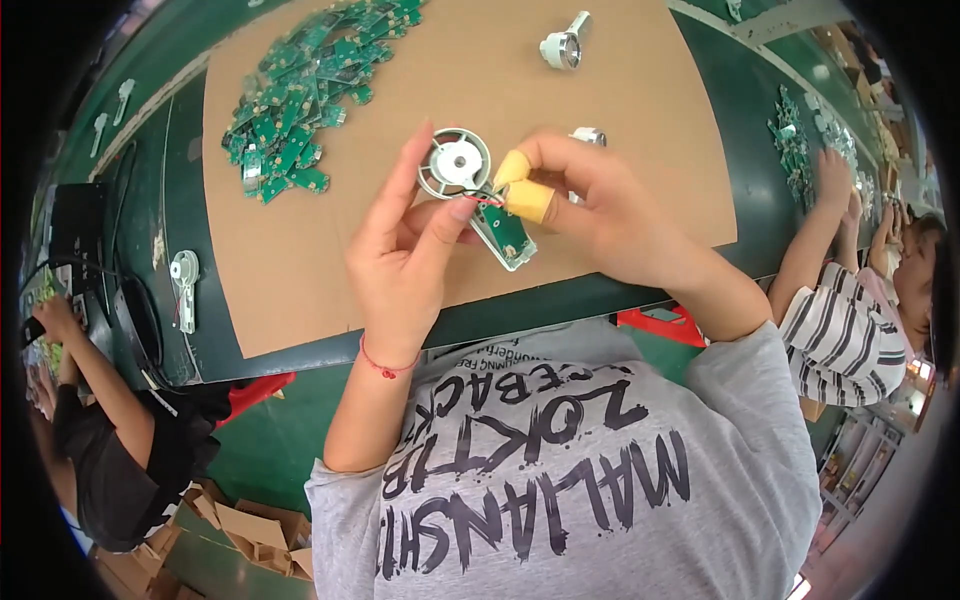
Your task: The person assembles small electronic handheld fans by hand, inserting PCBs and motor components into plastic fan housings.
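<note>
Item under inspection: a white handheld-fan shell, with a round spoked head and a straight handle, held in the air between both hands above the near half of the cardboard sheet. It is tilted, handle toward the person's lower right.

Progress, as judged: partly assembled. A green circuit board lies in the handle, and red and black wires run across the neck to its upper end. No cover closes the handle, so closing up appears outstanding. Whether the wires are fixed to the board cannot be told.

Left hand: curled round the shell from the left, thumb at the neck beside the wires, other fingers behind. Right hand: thumb and forefinger, in yellow finger covers, brought together, apparently pinching the wires at the board's upper end.

Surroundings: a heap of loose green circuit boards at the sheet's far left; a white-and-silver fan part at its far edge; a similar shell on the dark green table to the left. Co-workers sit on both sides.
</note>
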{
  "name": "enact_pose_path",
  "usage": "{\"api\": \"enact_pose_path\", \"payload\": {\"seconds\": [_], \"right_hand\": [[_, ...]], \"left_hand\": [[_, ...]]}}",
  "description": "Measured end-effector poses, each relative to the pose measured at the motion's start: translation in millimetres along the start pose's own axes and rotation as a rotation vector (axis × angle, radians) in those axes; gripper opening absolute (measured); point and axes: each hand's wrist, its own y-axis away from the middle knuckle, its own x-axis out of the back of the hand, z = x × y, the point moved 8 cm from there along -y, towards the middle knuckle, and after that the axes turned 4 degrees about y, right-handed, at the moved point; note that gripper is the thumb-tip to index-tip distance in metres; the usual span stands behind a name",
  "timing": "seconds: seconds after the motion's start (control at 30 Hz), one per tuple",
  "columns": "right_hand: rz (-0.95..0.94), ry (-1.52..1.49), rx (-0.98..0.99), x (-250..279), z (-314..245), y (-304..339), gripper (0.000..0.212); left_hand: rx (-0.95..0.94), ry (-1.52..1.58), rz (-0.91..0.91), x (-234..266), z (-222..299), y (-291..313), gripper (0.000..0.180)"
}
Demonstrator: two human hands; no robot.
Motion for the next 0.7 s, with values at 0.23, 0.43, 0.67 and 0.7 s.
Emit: {"api": "enact_pose_path", "payload": {"seconds": [0.23,0.43,0.67,0.7], "right_hand": [[0.1,0.465,0.221,1,-11,0,0.01],[0.313,0.461,0.224,4,-13,-3,0.013],[-0.073,0.521,0.137,-10,-5,-22,0.02],[-0.072,0.534,0.14,-9,-7,-27,0.02]], "left_hand": [[0.016,-0.029,0.077,1,7,-1,0.047],[0.062,0.011,0.105,-1,10,-5,0.045],[-0.095,0.053,0.151,-7,11,-23,0.054],[-0.076,0.046,0.168,-8,10,-28,0.061]]}}
